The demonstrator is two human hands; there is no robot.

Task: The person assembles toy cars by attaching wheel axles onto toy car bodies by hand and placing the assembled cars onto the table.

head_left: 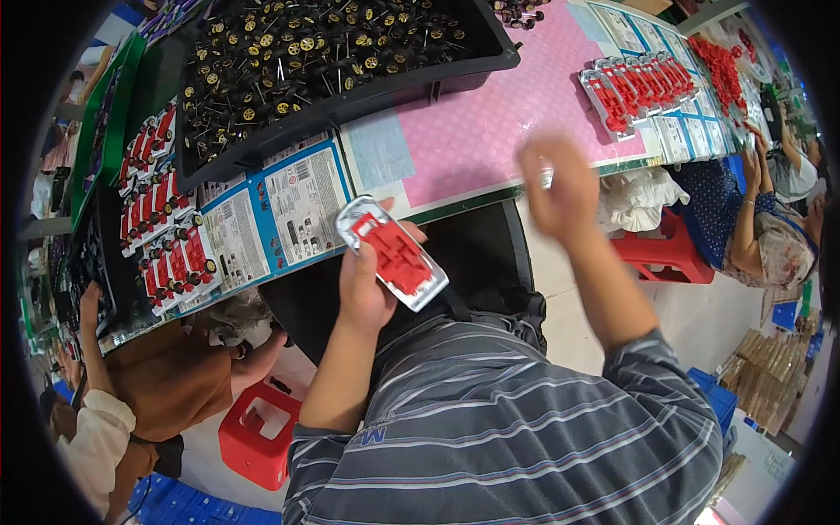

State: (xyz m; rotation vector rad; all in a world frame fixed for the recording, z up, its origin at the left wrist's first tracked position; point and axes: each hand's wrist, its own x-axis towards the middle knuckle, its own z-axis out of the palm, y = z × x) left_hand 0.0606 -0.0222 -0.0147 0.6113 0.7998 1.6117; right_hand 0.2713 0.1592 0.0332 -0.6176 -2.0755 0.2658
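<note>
Near the table's front edge, my left hand [366, 284] is closed around a toy car body [398, 258], a silvery-white shell with a red inner part facing up. No wheels show on it. My right hand [560, 188] is off to the right, in the air by the table edge, smeared by motion. Its fingers curl inward, but whether anything is between them I cannot make out. Ahead of my hands is a black tray [350, 109] heaped with small black wheels on metal axles, many with yellow hubs.
Similar car bodies [639, 87] stand in a row at the right, beside a pile of red parts [719, 74]. Bodies with wheels [175, 262] lie in rows at the left. A pink mat [490, 114] covers the middle. People sit on both sides; red stools [254, 433] stand below.
</note>
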